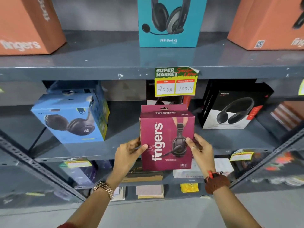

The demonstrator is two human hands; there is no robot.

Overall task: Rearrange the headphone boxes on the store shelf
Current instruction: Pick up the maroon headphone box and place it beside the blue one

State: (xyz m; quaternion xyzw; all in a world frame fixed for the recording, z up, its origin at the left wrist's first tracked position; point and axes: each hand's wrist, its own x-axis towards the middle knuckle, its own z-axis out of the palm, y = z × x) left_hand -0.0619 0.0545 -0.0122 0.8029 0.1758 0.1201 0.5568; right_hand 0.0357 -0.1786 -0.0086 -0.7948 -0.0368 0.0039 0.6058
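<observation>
- The person's left hand [130, 151] and right hand [199, 148] grasp a maroon box [166, 139] by its two sides, upright, in front of the middle shelf [115, 148] edge at frame centre.
- At 9 o'clock of it, on the same shelf, sits a tilted blue headphone box [70, 117]; at 2 o'clock, a black-and-white box [230, 111]; directly behind it, at 12 o'clock, a dark box [166, 99], partly hidden.
- On the upper shelf stand a teal box [169, 22] at 12 o'clock and orange boxes [28, 25] at 10 and 2.
- The maroon box reads "fingers" and "S10"; the teal one "USB-Meet H2".
- A price tag [176, 82] reads "SUPER MARKET", "200" and "100 RS".
</observation>
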